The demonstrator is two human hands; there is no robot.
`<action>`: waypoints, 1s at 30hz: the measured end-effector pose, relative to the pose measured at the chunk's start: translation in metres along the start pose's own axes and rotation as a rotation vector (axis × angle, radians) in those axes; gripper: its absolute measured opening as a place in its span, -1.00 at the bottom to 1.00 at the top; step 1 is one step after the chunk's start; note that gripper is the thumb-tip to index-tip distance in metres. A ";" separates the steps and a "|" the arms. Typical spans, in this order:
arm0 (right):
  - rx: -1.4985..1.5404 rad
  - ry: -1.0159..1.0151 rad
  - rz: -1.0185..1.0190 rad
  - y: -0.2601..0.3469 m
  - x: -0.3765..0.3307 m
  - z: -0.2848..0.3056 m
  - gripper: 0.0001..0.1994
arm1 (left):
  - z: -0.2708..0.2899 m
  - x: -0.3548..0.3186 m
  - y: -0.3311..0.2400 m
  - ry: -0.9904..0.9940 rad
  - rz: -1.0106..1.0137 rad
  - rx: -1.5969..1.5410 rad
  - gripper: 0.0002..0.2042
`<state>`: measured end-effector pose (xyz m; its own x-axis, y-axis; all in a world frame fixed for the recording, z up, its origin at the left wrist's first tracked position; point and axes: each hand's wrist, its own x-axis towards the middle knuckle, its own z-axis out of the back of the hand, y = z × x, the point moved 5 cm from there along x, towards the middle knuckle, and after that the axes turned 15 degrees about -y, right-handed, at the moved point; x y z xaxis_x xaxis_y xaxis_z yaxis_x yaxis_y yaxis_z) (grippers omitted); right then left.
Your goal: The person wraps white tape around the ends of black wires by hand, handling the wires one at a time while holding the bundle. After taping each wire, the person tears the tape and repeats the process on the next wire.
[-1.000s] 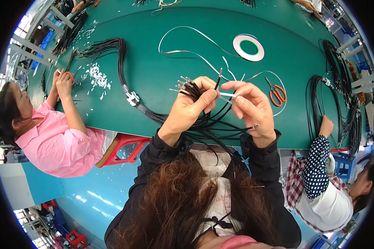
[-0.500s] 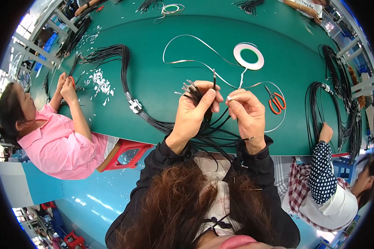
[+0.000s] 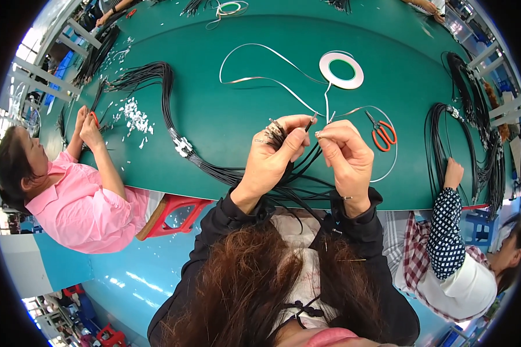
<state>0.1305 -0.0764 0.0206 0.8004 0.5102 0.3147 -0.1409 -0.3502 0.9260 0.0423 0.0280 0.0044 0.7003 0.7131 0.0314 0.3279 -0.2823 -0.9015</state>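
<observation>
My left hand [image 3: 275,153] is closed round a bunch of thin black cables [image 3: 231,175] with bare metal-looking ends. One cable end [image 3: 311,122] sticks up between its thumb and fingers, pointing toward the other hand. Close beside it, my right hand [image 3: 348,155] pinches a tiny pale piece at its fingertips, probably tape; its exact shape is hard to make out. Just beyond the right fingers, a narrow strip of white tape [image 3: 327,101] runs up to a flat tape roll [image 3: 356,77]. The cables continue under both wrists and across to the left.
Orange-handled snips [image 3: 392,136] lie right of my right hand. A white band [image 3: 183,146] gathers the cable bundle on the green table [image 3: 214,124]. White scraps [image 3: 136,118] are scattered at left. People work on both sides; more black cables [image 3: 469,87] lie at right.
The raised cable end has tilted from upright toward the right hand. Both hands stay close together, and the whole view has shifted slightly.
</observation>
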 end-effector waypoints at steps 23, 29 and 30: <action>-0.103 -0.121 0.172 0.019 0.002 0.005 -0.92 | -0.005 0.002 0.002 -0.044 0.012 0.004 -0.89; -0.188 -0.130 0.229 0.019 -0.001 -0.001 -0.92 | -0.005 0.002 0.006 -0.057 0.032 0.000 -0.91; -0.206 -0.139 0.247 0.019 -0.002 -0.001 -0.92 | -0.006 0.002 0.007 -0.052 0.038 0.000 -0.91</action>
<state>0.1262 -0.0834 0.0379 0.7969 0.3133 0.5164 -0.4437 -0.2765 0.8525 0.0497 0.0241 0.0010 0.6780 0.7346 -0.0250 0.3019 -0.3093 -0.9018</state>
